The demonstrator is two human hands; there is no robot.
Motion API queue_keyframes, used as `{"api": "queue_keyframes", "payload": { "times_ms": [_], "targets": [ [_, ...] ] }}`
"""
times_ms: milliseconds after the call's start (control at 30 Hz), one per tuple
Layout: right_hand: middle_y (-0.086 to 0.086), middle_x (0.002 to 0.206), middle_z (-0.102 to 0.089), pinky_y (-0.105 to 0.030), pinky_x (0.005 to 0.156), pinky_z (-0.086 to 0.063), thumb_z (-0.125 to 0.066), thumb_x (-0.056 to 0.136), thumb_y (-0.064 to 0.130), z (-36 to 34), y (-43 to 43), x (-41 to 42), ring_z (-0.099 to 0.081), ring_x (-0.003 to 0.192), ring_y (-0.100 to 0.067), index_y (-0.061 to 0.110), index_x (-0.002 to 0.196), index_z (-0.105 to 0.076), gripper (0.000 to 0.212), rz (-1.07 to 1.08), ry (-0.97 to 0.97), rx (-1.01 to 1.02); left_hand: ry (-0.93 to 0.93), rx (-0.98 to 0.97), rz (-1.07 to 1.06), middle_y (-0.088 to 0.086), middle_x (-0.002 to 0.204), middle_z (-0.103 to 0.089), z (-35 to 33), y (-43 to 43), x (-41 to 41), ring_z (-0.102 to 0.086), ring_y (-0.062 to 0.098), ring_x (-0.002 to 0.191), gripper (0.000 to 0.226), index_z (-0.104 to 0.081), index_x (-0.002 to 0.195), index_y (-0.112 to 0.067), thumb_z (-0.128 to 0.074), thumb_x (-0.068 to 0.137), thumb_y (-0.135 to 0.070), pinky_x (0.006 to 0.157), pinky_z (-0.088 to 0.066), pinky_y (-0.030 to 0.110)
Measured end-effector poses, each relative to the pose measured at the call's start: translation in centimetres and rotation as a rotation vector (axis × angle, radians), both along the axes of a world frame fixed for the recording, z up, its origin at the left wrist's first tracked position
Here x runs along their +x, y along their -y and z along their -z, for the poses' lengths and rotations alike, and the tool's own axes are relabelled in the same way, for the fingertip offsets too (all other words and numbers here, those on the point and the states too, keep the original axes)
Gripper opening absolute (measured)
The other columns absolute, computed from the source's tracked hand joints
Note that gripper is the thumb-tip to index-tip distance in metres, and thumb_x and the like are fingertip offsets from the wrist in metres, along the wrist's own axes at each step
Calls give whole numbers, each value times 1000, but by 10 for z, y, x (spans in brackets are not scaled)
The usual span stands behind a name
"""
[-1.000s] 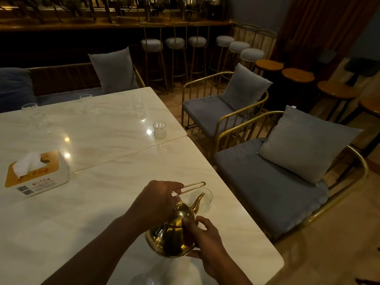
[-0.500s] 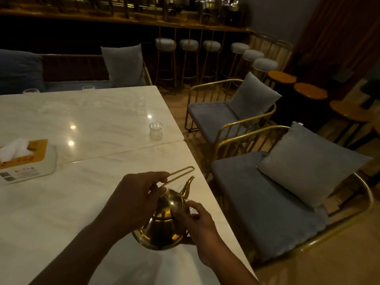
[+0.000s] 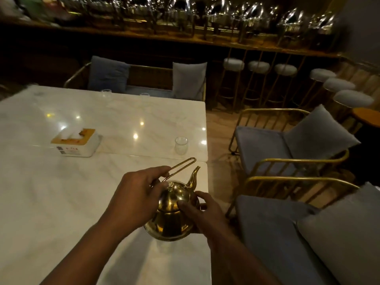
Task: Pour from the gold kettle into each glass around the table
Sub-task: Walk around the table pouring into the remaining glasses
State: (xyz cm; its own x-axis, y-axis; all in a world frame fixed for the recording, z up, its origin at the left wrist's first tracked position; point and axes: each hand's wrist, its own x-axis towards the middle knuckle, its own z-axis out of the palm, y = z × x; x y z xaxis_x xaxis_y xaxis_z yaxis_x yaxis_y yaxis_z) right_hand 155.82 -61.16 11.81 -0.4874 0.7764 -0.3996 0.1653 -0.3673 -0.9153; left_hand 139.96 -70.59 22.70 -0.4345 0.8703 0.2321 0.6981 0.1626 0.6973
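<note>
The gold kettle (image 3: 172, 212) hangs upright above the right edge of the white marble table (image 3: 61, 202), its spout pointing away from me. My left hand (image 3: 137, 192) grips its thin wire handle. My right hand (image 3: 202, 210) is pressed against the kettle's side and lid. A small clear glass (image 3: 181, 145) stands near the table's right edge, just beyond the spout. Two more glasses stand at the far edge, one (image 3: 106, 92) to the left and one (image 3: 145, 95) to the right.
A tissue box (image 3: 76, 143) sits left of centre on the table. Grey cushioned gold-frame chairs (image 3: 267, 145) line the right side, another (image 3: 287, 233) close by me. A bench with cushions (image 3: 189, 79) and bar stools (image 3: 259, 66) stand behind.
The kettle has tipped back from pouring to upright and risen. My view has swung left and forward, so the glass I poured into is out of sight and the one ahead is nearer.
</note>
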Motion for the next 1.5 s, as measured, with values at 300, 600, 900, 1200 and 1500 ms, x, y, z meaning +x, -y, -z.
{"api": "queue_keyframes", "payload": {
  "times_ms": [300, 600, 900, 1200, 1500],
  "targets": [
    [-8, 132, -58, -26, 61, -61, -81, 58, 56, -11, -37, -13, -68, 101, -19, 29, 140, -49, 92, -168, 64, 67, -12, 51, -139, -4, 106, -73, 2, -20, 5, -67, 9, 89, 35, -67, 123, -25, -67, 89, -17, 88, -58, 34],
    [-9, 138, -54, -31, 72, -64, -80, 61, 56, 1, -78, -37, -66, 108, -22, 28, 145, -46, 94, -284, 102, 122, 13, 52, -239, -2, 106, -74, 21, -41, -10, -62, 0, 83, 35, -66, 123, -27, -66, 89, -18, 77, -48, 11],
    [-5, 141, -47, -28, 71, -63, -81, 56, 64, 44, -160, -70, -60, 117, -24, 34, 140, -44, 96, -462, 108, 63, -14, 49, -359, -16, 95, -73, 48, -108, -23, -66, -3, 83, 32, -70, 115, -30, -70, 86, -15, 80, -55, 17],
    [-1, 148, -44, -50, 94, -58, -83, 37, 80, 72, -260, -90, -53, 129, -28, 58, 117, -50, 89, -552, 111, 62, 27, -4, -542, -22, 83, -62, 67, -196, -18, -59, -13, 70, 32, -72, 112, -27, -73, 83, -13, 75, -50, 7],
    [-5, 145, -45, -49, 91, -60, -84, 77, 36, 53, -307, -89, -51, 129, -31, 31, 144, -45, 78, -602, 128, -11, 70, -36, -610, -17, 101, -73, 77, -235, -13, -66, -2, 89, 35, -70, 116, -29, -72, 84, -15, 86, -57, 27]
  ]
}}
